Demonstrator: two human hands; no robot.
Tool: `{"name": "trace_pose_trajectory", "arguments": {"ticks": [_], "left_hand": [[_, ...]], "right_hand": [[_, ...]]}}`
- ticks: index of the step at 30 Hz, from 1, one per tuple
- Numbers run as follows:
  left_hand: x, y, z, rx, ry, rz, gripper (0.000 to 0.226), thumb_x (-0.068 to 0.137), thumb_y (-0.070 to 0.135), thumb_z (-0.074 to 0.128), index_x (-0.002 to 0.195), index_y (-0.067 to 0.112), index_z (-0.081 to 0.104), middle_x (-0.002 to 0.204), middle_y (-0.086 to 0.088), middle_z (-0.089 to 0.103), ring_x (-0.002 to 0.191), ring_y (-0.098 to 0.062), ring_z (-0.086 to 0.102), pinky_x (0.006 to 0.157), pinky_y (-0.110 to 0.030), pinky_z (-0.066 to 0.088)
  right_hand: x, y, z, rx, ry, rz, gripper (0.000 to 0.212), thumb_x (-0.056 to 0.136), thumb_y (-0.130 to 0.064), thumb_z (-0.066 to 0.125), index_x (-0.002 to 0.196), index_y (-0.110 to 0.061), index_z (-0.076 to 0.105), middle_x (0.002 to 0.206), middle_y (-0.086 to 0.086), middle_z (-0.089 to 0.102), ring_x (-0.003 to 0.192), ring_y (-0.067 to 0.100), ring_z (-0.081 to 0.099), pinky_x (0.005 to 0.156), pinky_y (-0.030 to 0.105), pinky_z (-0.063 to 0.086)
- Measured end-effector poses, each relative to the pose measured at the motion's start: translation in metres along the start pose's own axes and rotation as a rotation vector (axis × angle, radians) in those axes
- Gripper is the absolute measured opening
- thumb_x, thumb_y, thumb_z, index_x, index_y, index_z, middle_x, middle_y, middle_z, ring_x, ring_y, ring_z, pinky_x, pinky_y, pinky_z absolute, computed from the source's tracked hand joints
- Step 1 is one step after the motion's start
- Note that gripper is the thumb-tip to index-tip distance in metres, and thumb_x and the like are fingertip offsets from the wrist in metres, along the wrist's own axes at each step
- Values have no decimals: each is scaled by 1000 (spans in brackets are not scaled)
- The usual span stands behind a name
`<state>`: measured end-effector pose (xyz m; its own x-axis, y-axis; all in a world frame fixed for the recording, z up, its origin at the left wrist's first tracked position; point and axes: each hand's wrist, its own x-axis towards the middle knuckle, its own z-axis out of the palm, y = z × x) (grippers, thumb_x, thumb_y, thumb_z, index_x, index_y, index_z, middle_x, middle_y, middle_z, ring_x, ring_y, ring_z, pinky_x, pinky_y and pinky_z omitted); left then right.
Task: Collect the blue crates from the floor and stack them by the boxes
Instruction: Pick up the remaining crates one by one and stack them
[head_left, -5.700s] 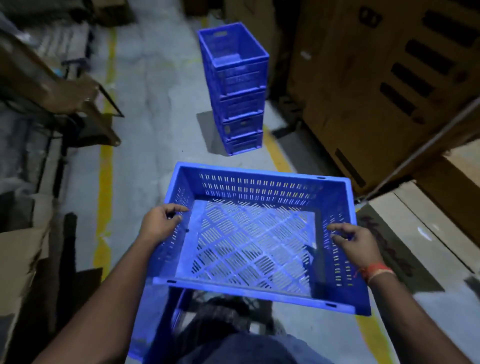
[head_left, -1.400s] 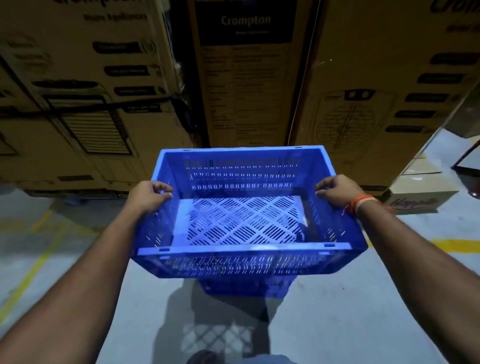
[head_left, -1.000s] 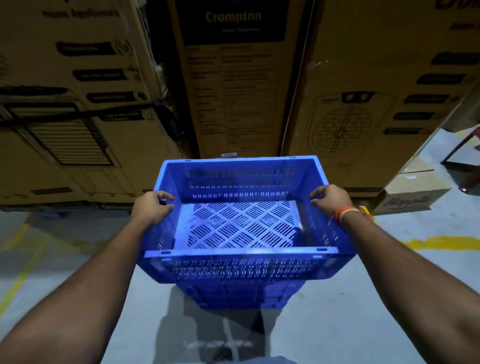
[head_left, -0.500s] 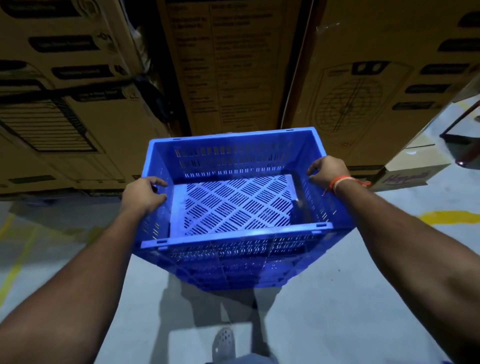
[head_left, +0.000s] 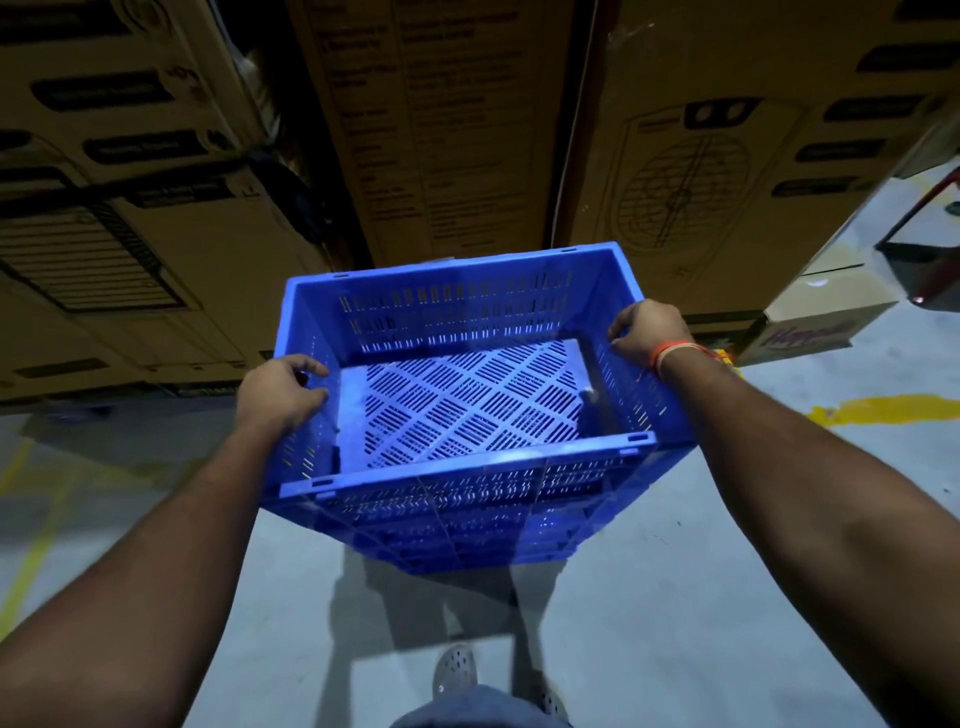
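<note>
— What's changed in the last half second?

— Not much on the left. The left hand (head_left: 280, 391) still grips the left rim of the blue crate (head_left: 467, 405), fingers (head_left: 306, 368) curled over the edge, thumb on the outside wall. The crate itself has dropped lower and now sits right down over the stack of blue crates (head_left: 467, 545) beneath it; only a sliver of that stack peeks out at six o'clock from the carried one.

— Is it seated?

— I can't tell if it's fully nested. It looks tilted a touch, the right end a little higher and further from the person.

— And where does all this stand?

— On the grey floor (head_left: 675, 623), just in front of the cardboard boxes (head_left: 457, 130), which rise at twelve o'clock from the crate. The far wall of the crate is nearly up against them.

— The right side?

— The right hand (head_left: 647, 332) keeps hold of the right rim as before, fingers hooked over the edge. An orange wristband (head_left: 670, 356) shows on that wrist. Further out, at three o'clock, there's a yellow floor line (head_left: 893, 408), and a small box (head_left: 810, 325) lies near the big ones. A shoe (head_left: 456, 666) shows at six o'clock.
</note>
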<state>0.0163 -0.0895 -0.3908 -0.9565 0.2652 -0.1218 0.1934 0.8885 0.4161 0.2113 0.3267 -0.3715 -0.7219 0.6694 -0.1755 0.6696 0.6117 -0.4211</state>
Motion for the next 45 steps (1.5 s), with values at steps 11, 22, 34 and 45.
{"name": "trace_pose_trajectory", "arguments": {"ticks": [11, 22, 34, 45], "left_hand": [[16, -3, -9, 17, -37, -15, 12, 79, 16, 71, 86, 25, 74, 77, 1, 71, 73, -18, 66, 66, -29, 50], [11, 0, -16, -28, -43, 38, 18, 79, 25, 74, 97, 30, 76, 81, 5, 68, 75, -14, 63, 70, -23, 45], [8, -2, -13, -77, -37, 3, 15, 82, 19, 73, 93, 29, 75, 82, 4, 71, 77, -17, 68, 68, -30, 56], [17, -5, -12, -84, -45, -4, 17, 81, 14, 72, 87, 30, 76, 82, 3, 72, 74, -15, 68, 63, -26, 52]], "right_hand": [[-12, -5, 13, -80, 43, 34, 6, 70, -20, 72, 76, -22, 71, 75, 1, 61, 69, 19, 54, 66, 24, 42], [-11, 0, 11, -95, 26, 1, 7, 73, -17, 72, 78, -20, 75, 89, 10, 72, 86, 29, 66, 77, 26, 48], [-20, -6, 8, -136, 27, -9, 6, 73, -17, 73, 75, -23, 72, 90, 10, 71, 90, 31, 65, 79, 30, 49], [-19, -8, 10, -96, 20, 19, 5, 71, -19, 72, 70, -24, 71, 82, 4, 68, 82, 24, 64, 73, 25, 47]]}}
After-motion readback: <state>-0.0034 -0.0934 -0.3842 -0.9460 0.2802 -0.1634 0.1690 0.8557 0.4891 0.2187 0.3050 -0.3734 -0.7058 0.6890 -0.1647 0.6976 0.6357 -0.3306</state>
